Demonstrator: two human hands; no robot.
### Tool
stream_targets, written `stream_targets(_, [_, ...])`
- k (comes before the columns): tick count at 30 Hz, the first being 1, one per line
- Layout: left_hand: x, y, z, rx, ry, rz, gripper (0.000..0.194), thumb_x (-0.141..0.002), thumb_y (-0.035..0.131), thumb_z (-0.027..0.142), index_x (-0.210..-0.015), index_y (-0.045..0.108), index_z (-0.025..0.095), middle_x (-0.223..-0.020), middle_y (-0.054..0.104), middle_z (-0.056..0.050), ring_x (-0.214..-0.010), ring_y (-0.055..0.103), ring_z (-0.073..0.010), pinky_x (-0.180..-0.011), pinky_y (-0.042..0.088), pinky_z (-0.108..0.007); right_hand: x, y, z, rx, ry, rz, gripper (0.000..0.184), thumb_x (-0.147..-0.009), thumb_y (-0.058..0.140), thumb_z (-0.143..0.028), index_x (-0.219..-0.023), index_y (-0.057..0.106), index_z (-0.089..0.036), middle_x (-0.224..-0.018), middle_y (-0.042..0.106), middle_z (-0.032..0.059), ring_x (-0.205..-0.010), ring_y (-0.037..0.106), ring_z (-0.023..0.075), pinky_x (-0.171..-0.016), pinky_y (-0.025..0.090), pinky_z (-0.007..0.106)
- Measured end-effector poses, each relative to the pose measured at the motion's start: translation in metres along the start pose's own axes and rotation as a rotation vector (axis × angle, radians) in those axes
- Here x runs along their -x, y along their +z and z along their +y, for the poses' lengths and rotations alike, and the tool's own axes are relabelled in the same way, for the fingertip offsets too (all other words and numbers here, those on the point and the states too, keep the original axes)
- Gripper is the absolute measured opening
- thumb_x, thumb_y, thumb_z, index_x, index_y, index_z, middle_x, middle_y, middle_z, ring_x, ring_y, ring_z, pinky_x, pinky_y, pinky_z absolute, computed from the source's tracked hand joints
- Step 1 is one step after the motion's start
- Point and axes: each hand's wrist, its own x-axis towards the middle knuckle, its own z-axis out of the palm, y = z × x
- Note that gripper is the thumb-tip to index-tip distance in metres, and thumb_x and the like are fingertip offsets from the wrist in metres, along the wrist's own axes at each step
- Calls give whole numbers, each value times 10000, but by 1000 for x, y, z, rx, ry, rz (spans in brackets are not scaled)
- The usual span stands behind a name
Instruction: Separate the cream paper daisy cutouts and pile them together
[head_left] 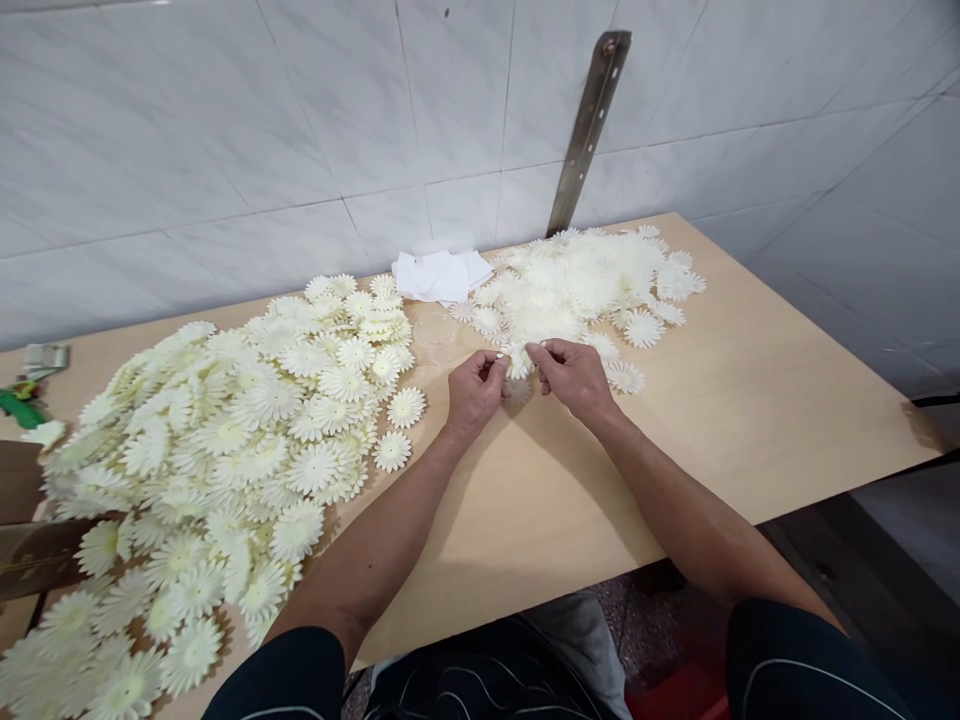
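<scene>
Between my two hands is a pale cream artificial flower head (517,361), held just above the table. My left hand (477,393) pinches its left edge with thumb and fingertips. From the other side my right hand (574,377) grips its right edge, fingers curled. Right behind them lies a loose heap of thin white petal layers (574,285). A much larger pile of cream flower heads (247,430) spreads along my left, with two single flowers (399,428) lying apart near my left wrist.
White paper sheets (441,275) lie against the tiled wall, near a clear round dish (436,332). A perforated metal bracket (589,135) rises at the back. Cardboard boxes (21,480) and a green tool (21,408) sit far left. The wooden table (795,390) ends at right.
</scene>
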Motion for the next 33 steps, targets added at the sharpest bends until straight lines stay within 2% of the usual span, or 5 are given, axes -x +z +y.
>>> stream_targets(7, [-1,1,-1,9,-17,-8,374,-901,795,564,-790,683,225,-501,605,52,-441,565,-118,-504,465,-242,0,0,-2,-126,-31,24,627,-829,762,-836,-681,624,-243,-562,516,-17,-520,511,164,-526,461,328])
stream_targets(13, [-3,-2,-1,41,-99,-36,415,-894,808,592,-763,660,226,-492,596,49,-397,532,-118,-435,405,-238,-2,4,-3,-312,-145,-10,673,-716,812,-895,-851,718,-242,-1022,712,66,-560,529,130,-503,510,357])
stream_targets(20, [-2,-1,1,33,-61,13,373,-881,809,561,-792,673,225,-511,623,50,-418,566,-114,-444,412,-226,-15,-15,2,-417,-63,143,700,-690,861,-881,-746,516,-275,-605,424,-60,-492,369,115,-432,371,297])
stream_targets(28, [-2,1,1,48,-68,8,380,-840,822,575,-789,702,218,-486,615,42,-395,555,-110,-414,390,-215,-31,-45,29,120,-107,375,666,-978,549,-872,-695,494,-272,-601,426,-4,-631,516,207,-595,469,355])
stream_targets(33, [-2,1,1,22,-32,2,371,-854,814,566,-777,741,210,-485,622,30,-406,553,-110,-452,431,-228,-37,-60,35,451,-277,608,525,-1030,582,-663,-1055,762,-170,-1130,740,220,-1028,703,328,-964,591,500])
